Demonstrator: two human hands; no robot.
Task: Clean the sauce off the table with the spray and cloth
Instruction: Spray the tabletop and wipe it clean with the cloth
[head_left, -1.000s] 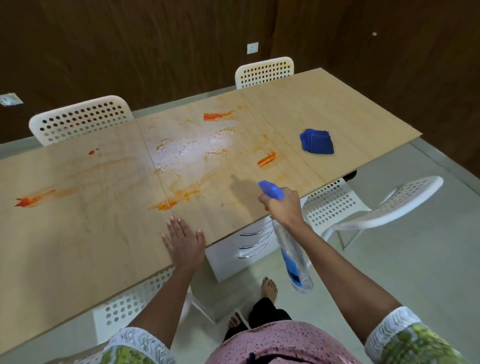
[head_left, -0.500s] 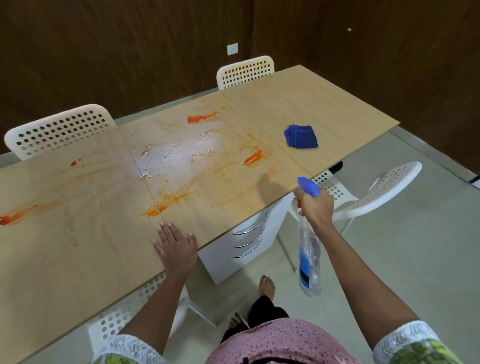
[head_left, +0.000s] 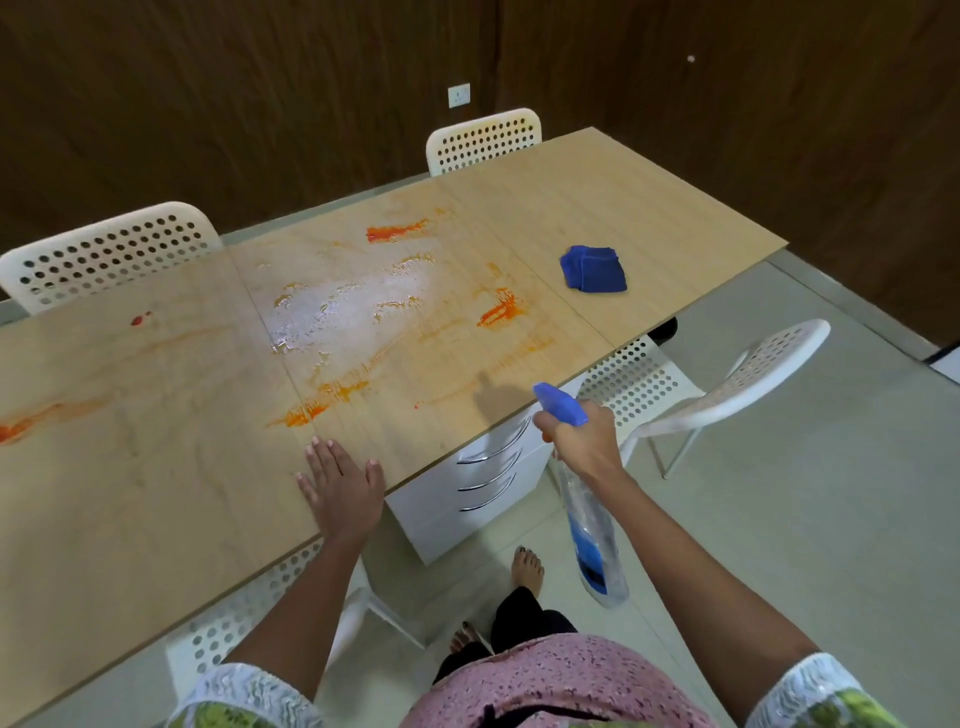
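Orange-red sauce streaks (head_left: 498, 313) are smeared across the middle of the long wooden table (head_left: 156, 499), with a wet, shiny patch among them and another streak at the far left edge. My right hand (head_left: 582, 441) grips a clear spray bottle (head_left: 592, 540) with a blue nozzle, just off the table's near edge, nozzle pointing toward the table. My left hand (head_left: 340, 486) lies flat, fingers spread, on the table's near edge. A folded blue cloth (head_left: 593, 269) rests on the table's right part, apart from both hands.
White perforated chairs stand behind the table (head_left: 104, 254) (head_left: 483, 137), to the right (head_left: 727, 395) and under the near edge (head_left: 234, 623). A white drawer unit (head_left: 467, 493) sits under the table. My bare feet are on the pale floor.
The right hand with the spray bottle swung out to the right off the table edge, then came back a little toward it. The left hand stayed flat on the table.
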